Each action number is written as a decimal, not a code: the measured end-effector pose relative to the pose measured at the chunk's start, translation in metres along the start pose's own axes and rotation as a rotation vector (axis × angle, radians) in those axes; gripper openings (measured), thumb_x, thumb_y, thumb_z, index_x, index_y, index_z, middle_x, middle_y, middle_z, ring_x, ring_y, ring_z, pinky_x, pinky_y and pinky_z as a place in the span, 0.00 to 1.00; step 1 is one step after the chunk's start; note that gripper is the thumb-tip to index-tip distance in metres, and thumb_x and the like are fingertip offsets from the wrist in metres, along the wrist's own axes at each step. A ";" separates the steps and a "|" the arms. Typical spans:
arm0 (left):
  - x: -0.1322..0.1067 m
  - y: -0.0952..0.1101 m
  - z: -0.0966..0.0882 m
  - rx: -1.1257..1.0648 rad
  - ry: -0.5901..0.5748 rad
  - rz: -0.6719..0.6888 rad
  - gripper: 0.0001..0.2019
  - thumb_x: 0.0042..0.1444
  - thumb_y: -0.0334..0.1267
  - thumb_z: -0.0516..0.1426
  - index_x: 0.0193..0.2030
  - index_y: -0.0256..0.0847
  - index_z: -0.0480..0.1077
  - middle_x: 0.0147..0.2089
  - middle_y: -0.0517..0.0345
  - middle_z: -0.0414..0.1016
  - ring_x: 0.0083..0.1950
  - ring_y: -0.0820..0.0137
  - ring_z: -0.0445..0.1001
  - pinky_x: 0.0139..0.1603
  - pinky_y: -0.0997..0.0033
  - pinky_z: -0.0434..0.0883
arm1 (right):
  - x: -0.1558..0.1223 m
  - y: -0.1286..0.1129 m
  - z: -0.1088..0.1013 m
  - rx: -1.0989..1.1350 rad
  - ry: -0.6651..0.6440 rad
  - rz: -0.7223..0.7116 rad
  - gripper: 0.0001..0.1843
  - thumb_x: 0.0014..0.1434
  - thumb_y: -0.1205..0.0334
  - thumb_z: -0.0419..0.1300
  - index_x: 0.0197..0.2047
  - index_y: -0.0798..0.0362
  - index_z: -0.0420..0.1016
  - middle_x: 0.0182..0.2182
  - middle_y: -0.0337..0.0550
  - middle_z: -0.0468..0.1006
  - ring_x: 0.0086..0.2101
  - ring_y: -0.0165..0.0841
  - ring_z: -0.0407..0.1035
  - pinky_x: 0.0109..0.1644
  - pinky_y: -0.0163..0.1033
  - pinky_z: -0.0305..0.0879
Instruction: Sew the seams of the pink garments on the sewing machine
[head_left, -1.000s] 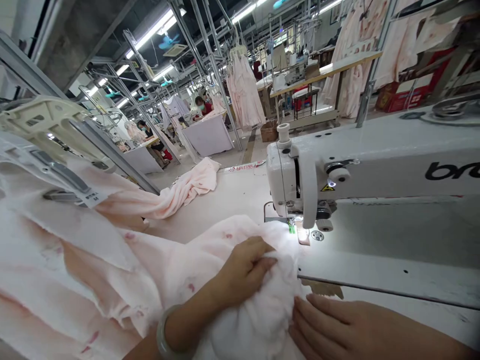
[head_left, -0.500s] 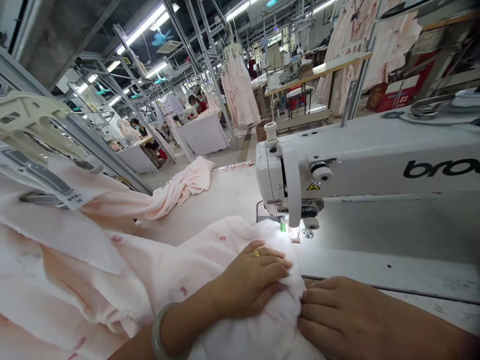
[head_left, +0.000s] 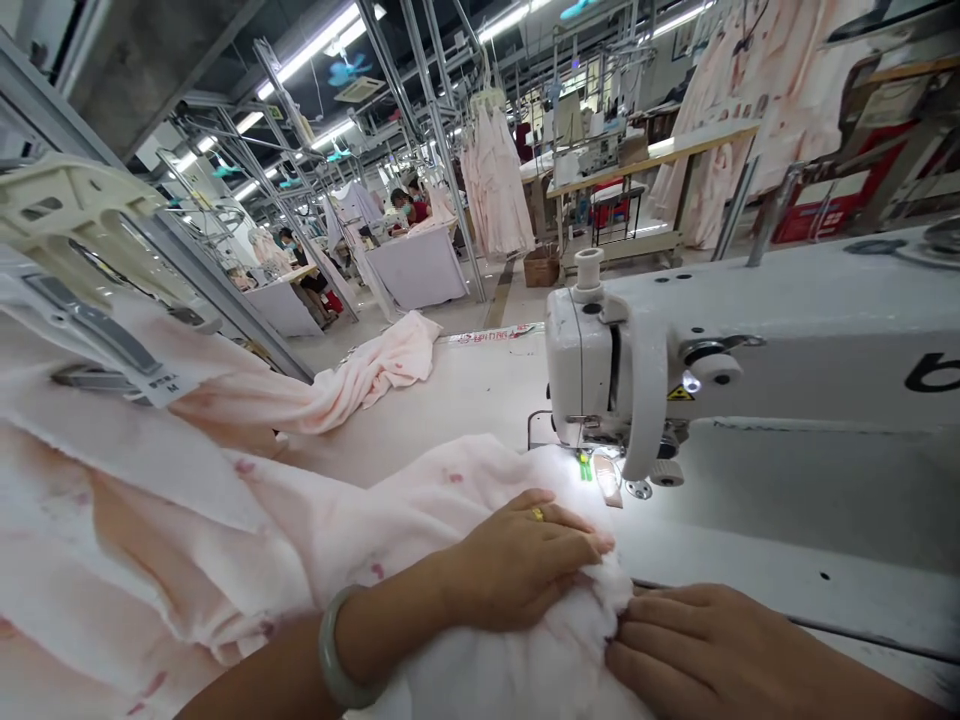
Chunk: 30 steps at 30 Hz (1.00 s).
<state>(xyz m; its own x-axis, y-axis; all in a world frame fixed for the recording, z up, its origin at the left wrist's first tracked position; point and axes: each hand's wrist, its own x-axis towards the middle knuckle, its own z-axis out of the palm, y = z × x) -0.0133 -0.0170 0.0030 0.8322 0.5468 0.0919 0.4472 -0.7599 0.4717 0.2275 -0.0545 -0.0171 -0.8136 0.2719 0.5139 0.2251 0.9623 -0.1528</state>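
Soft pale pink plush fabric (head_left: pixel 420 500) with small darker pink marks spreads from the left to the needle area of a white sewing machine (head_left: pixel 589 360). My left hand (head_left: pixel 525 560), with a ring and a bangle, rests on top of the fabric near its right edge, fingers curled closed on it just short of the presser foot. Closer to me, my right hand (head_left: pixel 690 640) grips the fabric's edge, its fingers pressed together; the thumb is hidden. A small green piece (head_left: pixel 584 467) shows by the lit needle.
A cream hanger clip (head_left: pixel 90 220) holds more pink fabric at the left, with a size tag (head_left: pixel 169 385). Bunched fabric (head_left: pixel 397 355) lies at the table's far edge. Behind are metal posts, hanging pink garments (head_left: pixel 495 180), other sewing tables and people at work.
The view has shifted, so the machine sits farther right and its head looks larger. Both hands keep nearly the same place on the fabric.
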 end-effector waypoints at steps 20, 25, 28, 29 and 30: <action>-0.018 0.050 0.017 0.273 0.249 -0.233 0.30 0.56 0.30 0.56 0.68 0.34 0.63 0.62 0.39 0.75 0.63 0.50 0.72 0.67 0.47 0.70 | 0.010 0.003 -0.018 -0.156 0.112 -0.100 0.28 0.77 0.73 0.37 0.47 0.56 0.80 0.34 0.46 0.83 0.33 0.35 0.75 0.43 0.41 0.74; 0.005 0.014 0.002 0.227 0.360 -0.349 0.14 0.46 0.24 0.53 0.39 0.42 0.69 0.39 0.51 0.76 0.43 0.59 0.73 0.49 0.58 0.73 | 0.012 0.004 -0.026 -0.140 0.199 -0.051 0.25 0.77 0.73 0.39 0.49 0.54 0.79 0.36 0.44 0.85 0.38 0.33 0.78 0.44 0.39 0.74; 0.022 0.004 -0.020 0.095 0.431 -0.398 0.09 0.49 0.24 0.52 0.33 0.44 0.62 0.34 0.56 0.72 0.38 0.63 0.71 0.43 0.64 0.70 | 0.013 0.003 -0.027 0.033 0.068 0.003 0.21 0.75 0.72 0.43 0.50 0.53 0.78 0.35 0.46 0.83 0.38 0.36 0.78 0.42 0.41 0.74; 0.026 0.004 -0.024 0.052 0.434 -0.408 0.09 0.50 0.25 0.51 0.33 0.44 0.61 0.34 0.57 0.72 0.38 0.64 0.71 0.42 0.65 0.70 | 0.013 0.004 -0.028 0.086 0.022 0.012 0.20 0.74 0.70 0.45 0.51 0.53 0.78 0.35 0.46 0.83 0.39 0.37 0.78 0.42 0.41 0.75; 0.028 0.005 -0.025 0.022 0.425 -0.413 0.09 0.50 0.25 0.51 0.33 0.45 0.61 0.34 0.58 0.72 0.38 0.64 0.71 0.42 0.66 0.70 | 0.013 0.004 -0.030 0.132 -0.008 0.017 0.19 0.73 0.69 0.46 0.52 0.52 0.78 0.35 0.47 0.83 0.40 0.38 0.78 0.43 0.42 0.75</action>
<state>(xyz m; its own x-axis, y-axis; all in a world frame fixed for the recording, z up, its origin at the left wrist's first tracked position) 0.0040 0.0030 0.0296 0.3850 0.8884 0.2500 0.7167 -0.4585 0.5255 0.2335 -0.0463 0.0142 -0.8148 0.2875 0.5034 0.1670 0.9480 -0.2710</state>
